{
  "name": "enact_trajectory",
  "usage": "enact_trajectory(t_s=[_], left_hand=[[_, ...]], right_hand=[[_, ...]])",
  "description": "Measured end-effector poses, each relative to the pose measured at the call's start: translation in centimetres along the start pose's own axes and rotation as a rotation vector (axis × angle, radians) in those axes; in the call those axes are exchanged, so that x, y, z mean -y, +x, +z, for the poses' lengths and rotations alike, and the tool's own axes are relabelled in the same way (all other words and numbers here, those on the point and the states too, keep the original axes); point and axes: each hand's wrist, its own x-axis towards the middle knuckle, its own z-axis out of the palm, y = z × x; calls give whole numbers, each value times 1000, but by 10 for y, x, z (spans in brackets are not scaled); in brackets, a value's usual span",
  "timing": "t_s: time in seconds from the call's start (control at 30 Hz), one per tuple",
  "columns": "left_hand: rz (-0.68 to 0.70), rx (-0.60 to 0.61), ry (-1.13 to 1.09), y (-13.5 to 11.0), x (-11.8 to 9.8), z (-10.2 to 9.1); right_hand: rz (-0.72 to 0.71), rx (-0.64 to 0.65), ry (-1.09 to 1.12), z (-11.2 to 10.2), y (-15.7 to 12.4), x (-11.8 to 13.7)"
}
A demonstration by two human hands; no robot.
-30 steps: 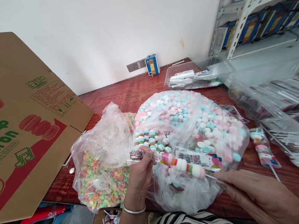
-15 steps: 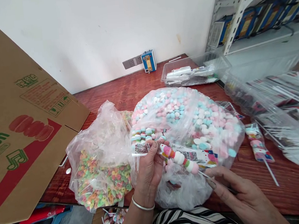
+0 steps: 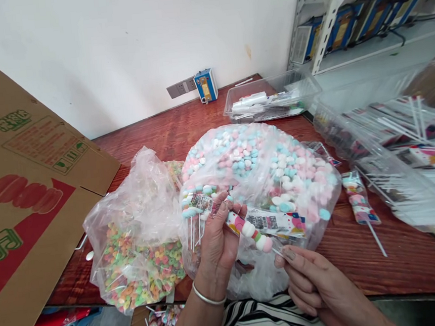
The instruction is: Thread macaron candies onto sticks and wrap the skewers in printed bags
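Note:
My left hand point(image 3: 219, 236), with a silver bangle at its wrist, is closed around a clear printed wrapper point(image 3: 203, 203). The top of a marshmallow skewer point(image 3: 261, 241) sits at or inside the wrapper's colourful end; the overlap is hard to see. White and pink marshmallows with a few fruit-coloured rings are threaded on its white stick. My right hand point(image 3: 311, 276) pinches that stick below the lowest marshmallow. Behind my hands lies a big clear bag of pastel marshmallows point(image 3: 239, 151), with flat printed wrappers point(image 3: 276, 223) and several finished-looking skewers point(image 3: 193, 212) on it.
To the left are a bag of ring-shaped cereal point(image 3: 146, 270) and a large cardboard box point(image 3: 31, 164). A wrapped skewer point(image 3: 361, 203) lies at right, beside clear bins of sticks point(image 3: 398, 182). A clear tray point(image 3: 273, 100) and a small blue device point(image 3: 206, 86) stand behind.
The view has shifted slightly right. My right fingers have closed more tightly on the stick, and the skewer now reaches a little farther toward my left hand and the wrapper.

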Motion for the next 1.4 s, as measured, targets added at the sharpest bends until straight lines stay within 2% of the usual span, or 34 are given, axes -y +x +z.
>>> enact_trajectory(t_s=[0.07, 0.13, 0.2, 0.27, 0.33, 0.37, 0.43, 0.5, 0.57, 0.63, 0.73, 0.8, 0.87, 0.97, 1.13, 1.2, 1.3, 1.4], left_hand=[[1, -22, -33, 0, 2, 2], [7, -65, -55, 0, 4, 6], [-1, -112, -72, 0, 6, 10], [-23, -159, -84, 1, 7, 13], [-46, -211, -84, 1, 8, 16], [-56, -234, -80, 1, 9, 16], [-73, -244, -76, 2, 10, 16], [-99, -206, -77, 3, 11, 14], [-121, -147, -74, 5, 13, 12], [-139, -81, -69, 5, 14, 10], [-170, 17, -83, 4, 19, 10], [-204, 65, -101, 1, 26, 12], [-247, 111, -102, -4, 34, 12], [-279, 149, -30, -6, 39, 10], [-60, 42, 45, 10, 24, 10], [-13, 4, 31, 15, 23, 14], [-80, -23, -32, 12, 36, 20], [-192, -10, -86, 5, 49, 20]], right_hand=[[-34, 13, -50, 2, 2, -2], [-195, -13, -292, 1, 4, -4], [-464, -76, -671, -4, 7, -5], [-813, -162, -1058, -10, 9, -6], [-1153, -206, -1347, -16, 12, -4], [-1277, -203, -1452, -18, 13, -3], [-1396, -164, -1591, -21, 16, 0], [-1402, -162, -1597, -21, 18, 1], [-1267, -179, -1438, -18, 20, 2], [-931, -153, -1127, -13, 20, 1], [-351, -56, -524, -2, 22, -2], [-174, -37, -229, 5, 24, -4], [-158, -43, -113, 9, 29, -3], [-257, -76, -159, 9, 33, 0], [-431, -160, -540, 3, 30, 6], [-520, -187, -679, 5, 29, 8], [-616, -226, -817, 11, 34, 11], [-643, -243, -901, 10, 39, 13]])
